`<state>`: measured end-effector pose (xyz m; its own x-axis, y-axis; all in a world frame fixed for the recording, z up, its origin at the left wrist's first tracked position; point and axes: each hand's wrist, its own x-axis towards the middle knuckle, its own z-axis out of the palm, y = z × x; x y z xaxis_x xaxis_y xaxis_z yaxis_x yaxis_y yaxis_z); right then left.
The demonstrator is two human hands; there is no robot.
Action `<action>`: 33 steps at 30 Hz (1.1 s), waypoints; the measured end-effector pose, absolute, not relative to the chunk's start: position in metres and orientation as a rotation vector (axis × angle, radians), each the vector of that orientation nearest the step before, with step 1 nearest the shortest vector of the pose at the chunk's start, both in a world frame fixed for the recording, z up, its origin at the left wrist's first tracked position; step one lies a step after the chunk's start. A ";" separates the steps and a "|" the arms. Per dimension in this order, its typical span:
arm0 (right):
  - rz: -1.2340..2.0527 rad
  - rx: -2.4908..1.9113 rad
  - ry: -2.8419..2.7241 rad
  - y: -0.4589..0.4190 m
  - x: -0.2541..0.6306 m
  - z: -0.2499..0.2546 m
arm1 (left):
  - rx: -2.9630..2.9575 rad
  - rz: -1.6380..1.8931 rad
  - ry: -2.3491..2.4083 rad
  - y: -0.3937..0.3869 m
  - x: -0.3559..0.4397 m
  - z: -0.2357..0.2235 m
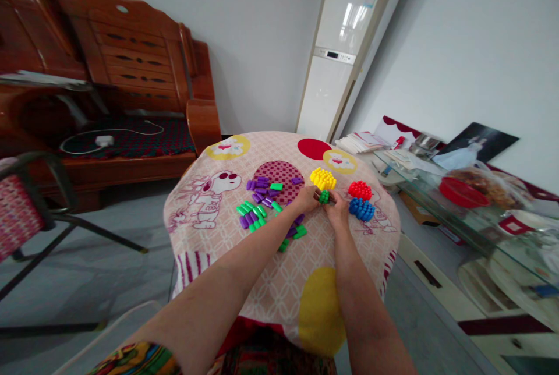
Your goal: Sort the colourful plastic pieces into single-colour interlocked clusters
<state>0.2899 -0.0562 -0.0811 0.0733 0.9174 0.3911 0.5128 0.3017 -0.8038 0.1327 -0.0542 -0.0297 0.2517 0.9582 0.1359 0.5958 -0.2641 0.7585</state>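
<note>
A small clump of green knobby beads (pixel 324 196) sits between my two hands. My left hand (pixel 309 200) is at its left side with bent fingers closed against it. From the right, my right hand (pixel 338 209) grips the same clump, fingers curled in. Whether the clump is lifted or rests on the cloth cannot be made out. Just beyond lies a heap of yellow beads (pixel 322 179). Right of my hands are a red bead heap (pixel 360 190) and a blue bead heap (pixel 362 209). Purple pieces (pixel 261 183) and shiny green pieces (pixel 247 208) are scattered to the left.
A patterned cloth (pixel 262 276) covers the round table. A glass-topped cabinet (pixel 454 212) holding papers, a red bowl (pixel 463 191) and bags stands on the right. A wooden bench (pixel 135 60) is at the back left, with a metal-framed chair (pixel 56 206) nearer. A white air conditioner (pixel 325 84) stands behind.
</note>
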 end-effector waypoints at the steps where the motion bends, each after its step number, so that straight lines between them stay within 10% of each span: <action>1: 0.520 -1.344 -1.563 -0.058 0.288 -0.080 | 1.947 0.822 1.416 -0.053 0.129 -0.027; 13: 0.581 -1.349 -1.439 -0.063 0.281 -0.071 | 2.225 0.540 1.428 -0.095 0.018 0.010; 33: 0.583 -1.298 -1.420 -0.057 0.284 -0.081 | 2.275 0.859 1.591 -0.099 0.072 0.009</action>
